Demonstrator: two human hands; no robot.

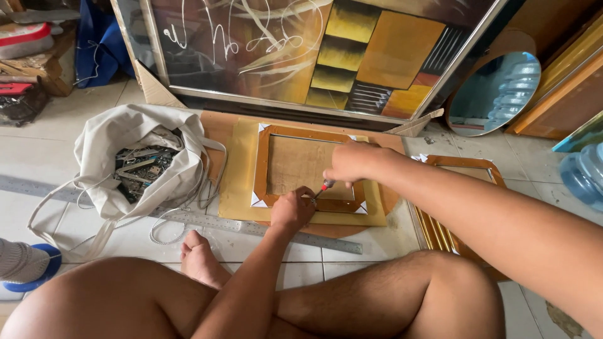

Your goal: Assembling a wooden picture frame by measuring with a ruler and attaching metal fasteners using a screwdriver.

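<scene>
Bare crossed legs (377, 301) fill the bottom of the view, with one foot (200, 257) resting on the tiled floor (38, 163) at about 7 o'clock from the work. Just beyond the knees lies a long steel ruler (264, 229), flat on the tiles. Past it, a small wooden picture frame (264, 157) lies face down on a yellow sheet (242, 169), which sits on a brown board (213, 129); white paper triangles cover the frame's corners.

At the frame's lower edge, the left hand (292, 210) presses down with fingers curled, its grip clenched against the wood beside the tool's tip. From 3 o'clock, the right hand (352, 163) reaches in over the frame, its grip closed around a red-handled screwdriver (323, 187) that points down toward the lower rail.

At 9 o'clock from the frame, a cream cloth bag (113, 144) sits open, showing a heap of metal fittings (141, 166). At 12 o'clock, a large framed painting (301, 50) leans upright. At 2 o'clock, a round mirror (496, 94) leans against wooden panels. A second wooden frame (468, 166) lies at 3 o'clock, partly hidden under the right forearm.
</scene>
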